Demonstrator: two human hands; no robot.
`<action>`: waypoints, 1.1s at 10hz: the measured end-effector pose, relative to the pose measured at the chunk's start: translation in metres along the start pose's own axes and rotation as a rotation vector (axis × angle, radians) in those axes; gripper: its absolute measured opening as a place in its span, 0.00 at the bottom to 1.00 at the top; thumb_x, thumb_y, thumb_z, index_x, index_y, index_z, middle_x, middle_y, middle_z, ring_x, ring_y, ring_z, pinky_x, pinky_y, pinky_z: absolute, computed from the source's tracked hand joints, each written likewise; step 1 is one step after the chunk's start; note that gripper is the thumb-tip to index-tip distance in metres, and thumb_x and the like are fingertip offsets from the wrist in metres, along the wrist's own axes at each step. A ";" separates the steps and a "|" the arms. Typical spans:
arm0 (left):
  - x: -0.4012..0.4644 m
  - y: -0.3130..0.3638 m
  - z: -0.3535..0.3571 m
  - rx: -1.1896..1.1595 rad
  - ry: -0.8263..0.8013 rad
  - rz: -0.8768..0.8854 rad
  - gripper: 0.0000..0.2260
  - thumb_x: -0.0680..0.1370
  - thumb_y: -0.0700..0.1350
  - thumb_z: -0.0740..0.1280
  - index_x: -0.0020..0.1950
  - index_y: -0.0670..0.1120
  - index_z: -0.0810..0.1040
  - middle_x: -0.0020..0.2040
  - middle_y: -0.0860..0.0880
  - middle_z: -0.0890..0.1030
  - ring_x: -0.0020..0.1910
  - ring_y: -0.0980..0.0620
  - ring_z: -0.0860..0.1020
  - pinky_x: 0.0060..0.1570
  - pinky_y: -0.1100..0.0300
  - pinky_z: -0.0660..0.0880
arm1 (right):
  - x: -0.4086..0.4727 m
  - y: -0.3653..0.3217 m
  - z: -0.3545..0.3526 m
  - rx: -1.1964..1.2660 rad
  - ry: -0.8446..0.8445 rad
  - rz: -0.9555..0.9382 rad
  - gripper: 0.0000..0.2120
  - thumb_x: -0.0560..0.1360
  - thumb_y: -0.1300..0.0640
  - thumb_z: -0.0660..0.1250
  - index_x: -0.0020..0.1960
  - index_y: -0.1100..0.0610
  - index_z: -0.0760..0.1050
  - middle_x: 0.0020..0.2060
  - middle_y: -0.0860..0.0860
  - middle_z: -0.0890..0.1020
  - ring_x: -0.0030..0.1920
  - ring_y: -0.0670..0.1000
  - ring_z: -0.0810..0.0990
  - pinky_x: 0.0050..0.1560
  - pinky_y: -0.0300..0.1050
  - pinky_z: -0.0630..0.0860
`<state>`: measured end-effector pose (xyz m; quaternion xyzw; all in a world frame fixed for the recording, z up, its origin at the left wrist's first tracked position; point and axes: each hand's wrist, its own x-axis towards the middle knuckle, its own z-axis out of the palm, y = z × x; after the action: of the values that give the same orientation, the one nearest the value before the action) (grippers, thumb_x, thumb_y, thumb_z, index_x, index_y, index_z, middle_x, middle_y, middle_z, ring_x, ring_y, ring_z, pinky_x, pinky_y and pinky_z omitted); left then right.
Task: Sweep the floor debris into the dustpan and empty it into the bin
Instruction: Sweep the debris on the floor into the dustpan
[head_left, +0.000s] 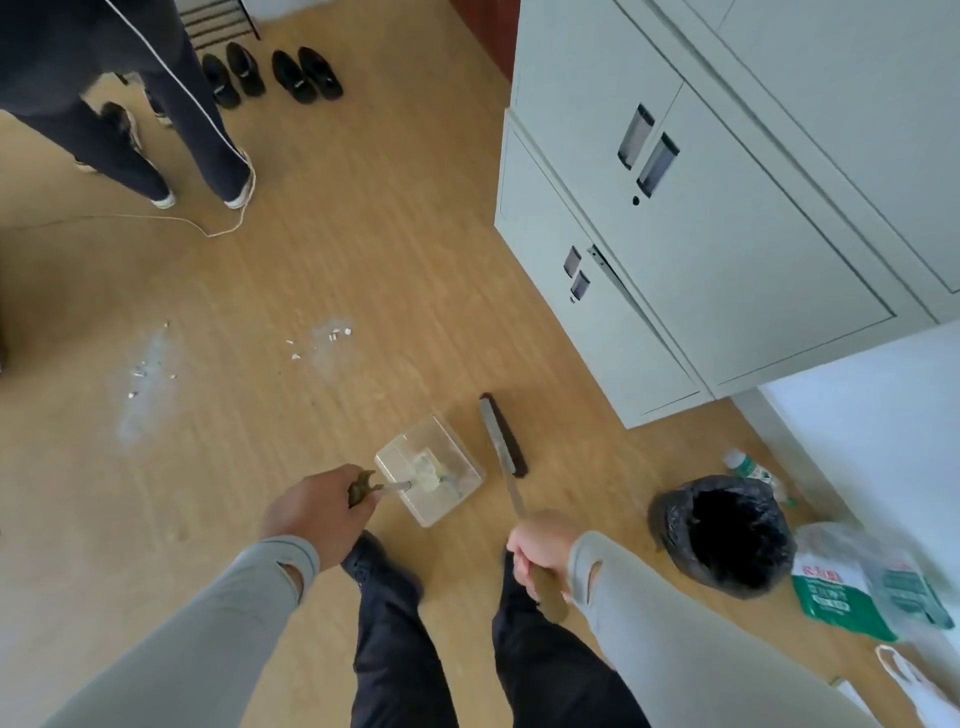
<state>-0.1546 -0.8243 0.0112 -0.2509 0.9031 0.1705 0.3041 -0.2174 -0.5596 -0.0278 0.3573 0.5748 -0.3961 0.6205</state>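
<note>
Near the feet, the left hand (311, 512) grips the dustpan (430, 470), seemingly part-filled; the right hand (540, 553) grips the broom (503, 441). Debris (332, 335) lies well apart; tilting the pan toward the bin (724, 535) could spill it.

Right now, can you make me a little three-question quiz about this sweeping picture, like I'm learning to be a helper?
1. True or false: the left hand holds the handle of the clear dustpan.
2. Multiple choice: where is most of the white debris on the floor?
A. inside the bin
B. ahead and to the left of the dustpan
C. under the cabinet
3. Fill in the blank: the black-lined bin stands on the person's ______ side.

Key:
1. True.
2. B. Another patch of debris lies farther left.
3. Right, past the right hand gripping the broom.
</note>
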 end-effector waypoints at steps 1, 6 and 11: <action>0.016 -0.013 -0.009 -0.019 -0.012 0.029 0.12 0.81 0.61 0.61 0.44 0.55 0.73 0.36 0.55 0.80 0.36 0.53 0.78 0.37 0.57 0.78 | -0.023 -0.014 -0.024 -0.186 0.026 -0.051 0.28 0.77 0.62 0.59 0.77 0.52 0.64 0.30 0.51 0.71 0.27 0.46 0.66 0.25 0.38 0.65; 0.114 -0.086 -0.072 -0.084 -0.018 0.033 0.13 0.82 0.60 0.60 0.44 0.53 0.73 0.36 0.52 0.80 0.32 0.53 0.76 0.30 0.59 0.71 | 0.055 -0.136 0.076 -0.644 0.338 -0.223 0.21 0.78 0.62 0.60 0.70 0.67 0.72 0.32 0.51 0.75 0.29 0.46 0.74 0.32 0.37 0.79; 0.145 -0.128 -0.128 -0.246 0.002 -0.052 0.11 0.82 0.58 0.60 0.45 0.54 0.73 0.37 0.53 0.81 0.34 0.53 0.79 0.30 0.61 0.72 | -0.064 -0.223 0.085 -0.441 0.308 -0.246 0.12 0.79 0.63 0.60 0.61 0.57 0.73 0.26 0.53 0.73 0.22 0.47 0.68 0.23 0.38 0.68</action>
<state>-0.2426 -1.0386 -0.0038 -0.3098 0.8687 0.2719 0.2745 -0.3840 -0.7273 0.0459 0.1973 0.7733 -0.2751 0.5361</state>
